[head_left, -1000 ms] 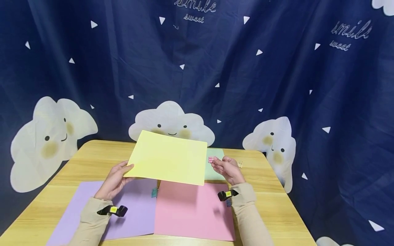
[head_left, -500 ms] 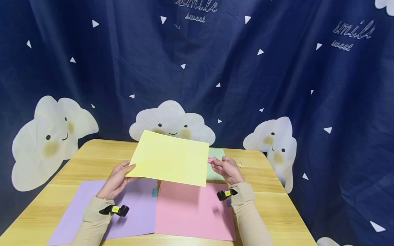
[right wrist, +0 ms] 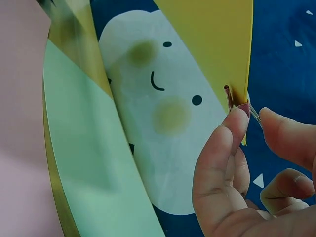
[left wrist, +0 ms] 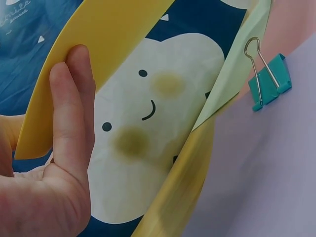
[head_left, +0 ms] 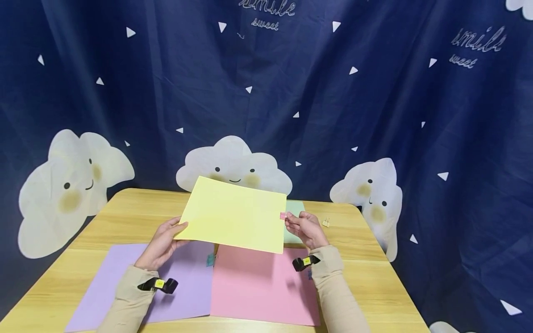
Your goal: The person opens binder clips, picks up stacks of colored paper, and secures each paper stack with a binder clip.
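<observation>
Navy cloud-print curtain (head_left: 266, 92) hangs behind your yellow sheet (head_left: 235, 215), right across the back. Pale wood-grain table (head_left: 370, 277) is below it, far corners rounded. Purple sheet (head_left: 193, 291) lies front-left of the yellow sheet, pink sheet (head_left: 262, 291) front-right; green sheet (head_left: 294, 206) peeks out past its right edge. You've got the yellow sheet up off the table, tilted. Your left hand (head_left: 163, 243) grips its near-left corner, thumb on top, fingers under. Your right hand (head_left: 307, 230), at its right edge, pinches the pink clip (head_left: 283, 216). Clip sits on that edge; can't tell if it's closed there. Risks: holding one corner, the sheet may swing or sag if you push sideways; edge looks layered, so misaligned layers could miss the clip; uneven pinch might spring it off. Teal clip (head_left: 210, 260): just in front of the yellow sheet. Gold clip (head_left: 326, 223): off to its right.
</observation>
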`<state>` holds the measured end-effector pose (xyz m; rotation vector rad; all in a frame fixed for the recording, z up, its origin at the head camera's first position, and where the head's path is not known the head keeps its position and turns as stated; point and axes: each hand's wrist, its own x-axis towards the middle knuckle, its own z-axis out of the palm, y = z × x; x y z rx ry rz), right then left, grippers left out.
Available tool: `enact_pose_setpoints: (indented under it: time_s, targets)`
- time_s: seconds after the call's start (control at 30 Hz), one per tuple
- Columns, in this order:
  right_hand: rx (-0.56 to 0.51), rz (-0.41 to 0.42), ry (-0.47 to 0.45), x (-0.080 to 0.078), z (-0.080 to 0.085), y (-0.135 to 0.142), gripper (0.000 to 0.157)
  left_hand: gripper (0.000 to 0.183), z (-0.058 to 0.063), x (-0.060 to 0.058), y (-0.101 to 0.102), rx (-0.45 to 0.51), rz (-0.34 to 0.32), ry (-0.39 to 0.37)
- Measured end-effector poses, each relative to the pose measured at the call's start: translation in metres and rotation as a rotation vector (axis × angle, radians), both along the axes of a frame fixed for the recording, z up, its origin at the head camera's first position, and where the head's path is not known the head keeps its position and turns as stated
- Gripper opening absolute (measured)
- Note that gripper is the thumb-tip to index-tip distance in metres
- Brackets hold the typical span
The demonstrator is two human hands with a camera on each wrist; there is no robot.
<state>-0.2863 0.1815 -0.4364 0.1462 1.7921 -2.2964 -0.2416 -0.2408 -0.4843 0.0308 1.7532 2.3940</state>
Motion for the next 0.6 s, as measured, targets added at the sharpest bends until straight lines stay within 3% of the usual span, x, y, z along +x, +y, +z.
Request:
enact_pose_setpoints:
  time_s: [0.37,0.6]
  targets:
    - [0.009,-0.054,-0.008,-0.0004,-0.0006,-0.0002,0.050,0.061,0.0009,0.0022,0.0037,-0.012,-0.001,-0.011]
    - [0.000,-0.009,-0.025,-0.0017,-0.0001,0.0015,0.043,0.061,-0.0007,0.0016,0.0038,-0.024,-0.008,0.002]
